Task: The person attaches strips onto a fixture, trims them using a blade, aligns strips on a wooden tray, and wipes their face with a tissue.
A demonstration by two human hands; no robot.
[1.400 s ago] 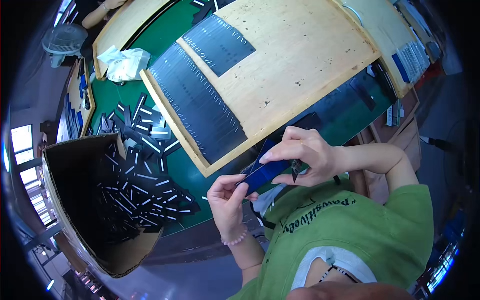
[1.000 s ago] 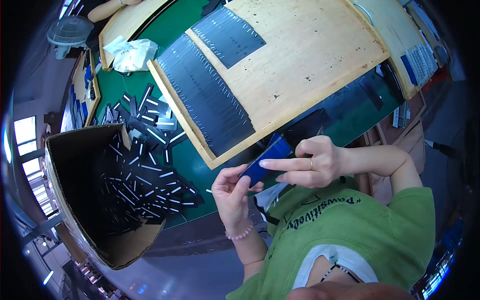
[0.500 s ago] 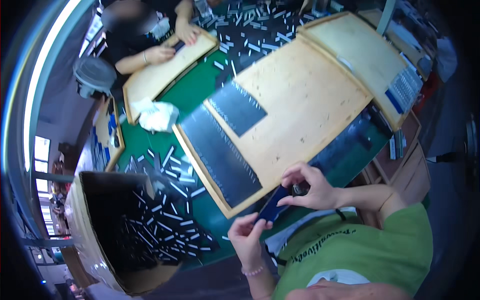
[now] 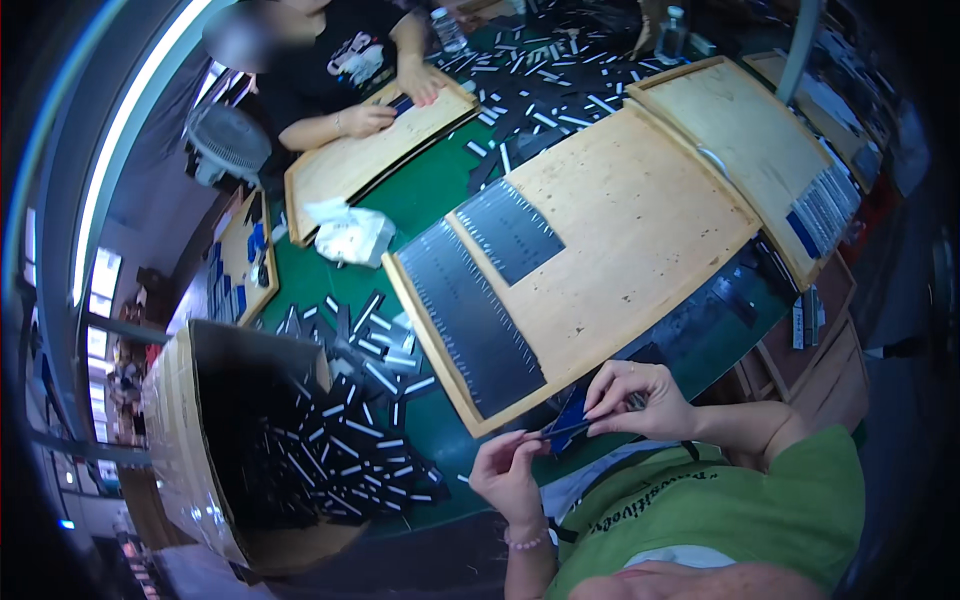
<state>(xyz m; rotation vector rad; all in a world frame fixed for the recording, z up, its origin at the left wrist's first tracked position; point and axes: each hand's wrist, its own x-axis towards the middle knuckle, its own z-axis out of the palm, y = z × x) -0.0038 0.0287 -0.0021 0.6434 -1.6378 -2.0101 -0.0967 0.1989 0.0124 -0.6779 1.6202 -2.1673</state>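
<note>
While the large pale wooden tray with raised edges lies on the green table, the person's two hands work just off its near edge. The left hand pinches one end of a thin dark strip between thumb and fingers; the right hand pinches it toward the other end, fingers curled in. The strip, seen almost edge-on, is therefore near the tray's front corner. A flat blue piece shows right beside it, and whether the two are joined cannot be told. On the tray's left part lie a long row of dark strips and a shorter one. Left of the tray are a heap of black strips with white marks and an open brown cardboard box. Beyond the tray's far left corner sits a crumpled white plastic bag.
</note>
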